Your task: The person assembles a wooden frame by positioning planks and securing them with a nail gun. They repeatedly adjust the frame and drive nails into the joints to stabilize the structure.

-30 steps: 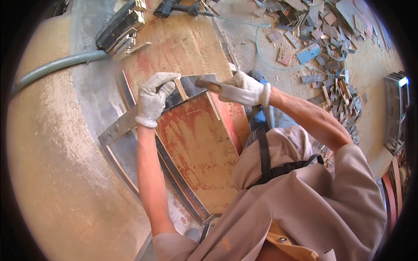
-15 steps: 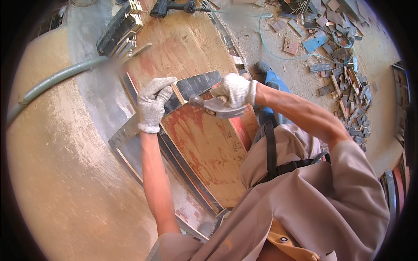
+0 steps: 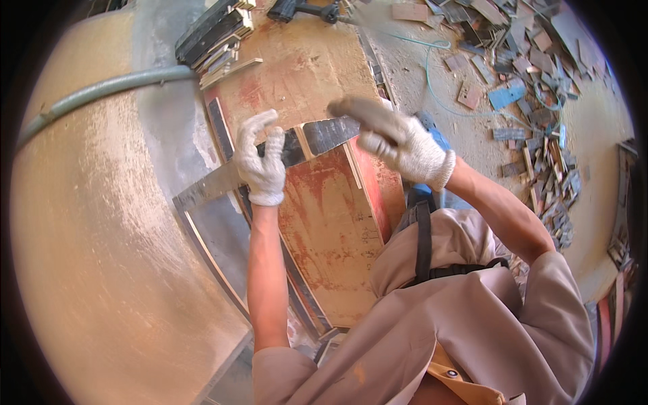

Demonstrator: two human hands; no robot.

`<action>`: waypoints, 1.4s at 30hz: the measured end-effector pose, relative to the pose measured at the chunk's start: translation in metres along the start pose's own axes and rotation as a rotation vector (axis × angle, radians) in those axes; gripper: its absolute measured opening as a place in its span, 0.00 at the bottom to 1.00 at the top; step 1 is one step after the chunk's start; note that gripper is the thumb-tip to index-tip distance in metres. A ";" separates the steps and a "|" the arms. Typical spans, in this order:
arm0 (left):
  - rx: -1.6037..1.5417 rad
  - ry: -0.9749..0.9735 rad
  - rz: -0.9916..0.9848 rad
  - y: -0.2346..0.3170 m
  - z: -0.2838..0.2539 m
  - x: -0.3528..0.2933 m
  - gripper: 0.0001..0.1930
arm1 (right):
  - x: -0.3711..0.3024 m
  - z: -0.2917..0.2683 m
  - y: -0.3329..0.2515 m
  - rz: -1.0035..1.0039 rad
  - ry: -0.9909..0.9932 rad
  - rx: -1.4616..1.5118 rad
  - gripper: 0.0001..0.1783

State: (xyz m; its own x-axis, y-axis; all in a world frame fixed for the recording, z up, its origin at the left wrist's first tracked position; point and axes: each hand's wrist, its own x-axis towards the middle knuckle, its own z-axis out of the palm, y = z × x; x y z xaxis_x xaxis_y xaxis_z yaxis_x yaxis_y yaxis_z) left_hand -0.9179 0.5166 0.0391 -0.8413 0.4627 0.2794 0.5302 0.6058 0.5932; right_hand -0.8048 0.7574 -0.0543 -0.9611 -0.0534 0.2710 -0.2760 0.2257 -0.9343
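Note:
My right hand, in a white knit glove, is closed round a claw hammer. The hammer is raised and blurred by motion, over the right end of a dark-faced board strip. My left hand, gloved too, hovers at the strip's left part with thumb and forefinger apart; nothing shows between them. A thin pale wood batten meets the strip between my hands. Below it lies a red-stained plywood panel within a frame of narrow dark strips.
Stacked dark boards and a black power tool lie at the far end of the worktable. A grey-green hose crosses at left. Wood offcuts and a thin teal air line cover the floor at right.
The hammer has swung up from beside the batten to above the strip's right end. My left fingers have parted and the hand has dropped slightly. The whole view has shifted.

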 end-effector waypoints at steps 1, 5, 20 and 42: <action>0.097 0.098 0.023 0.010 -0.001 -0.011 0.27 | 0.017 -0.021 -0.027 0.116 -0.010 0.100 0.24; 0.574 0.020 0.171 0.026 0.005 -0.042 0.61 | 0.061 -0.065 -0.083 0.274 0.020 0.409 0.31; 0.661 -0.010 0.048 0.019 0.022 -0.041 0.66 | 0.092 -0.032 -0.026 0.434 -0.222 0.214 0.28; 0.692 -0.201 -0.169 0.027 0.013 -0.042 0.62 | 0.167 -0.055 0.013 0.536 -0.845 0.183 0.19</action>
State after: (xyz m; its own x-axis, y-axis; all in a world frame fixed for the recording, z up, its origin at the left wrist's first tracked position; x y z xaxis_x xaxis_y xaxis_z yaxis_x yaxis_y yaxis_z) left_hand -0.8667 0.5221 0.0334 -0.9169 0.3968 0.0431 0.3965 0.9179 -0.0148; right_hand -0.9683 0.8046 -0.0088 -0.6323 -0.6752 -0.3798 0.2640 0.2731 -0.9250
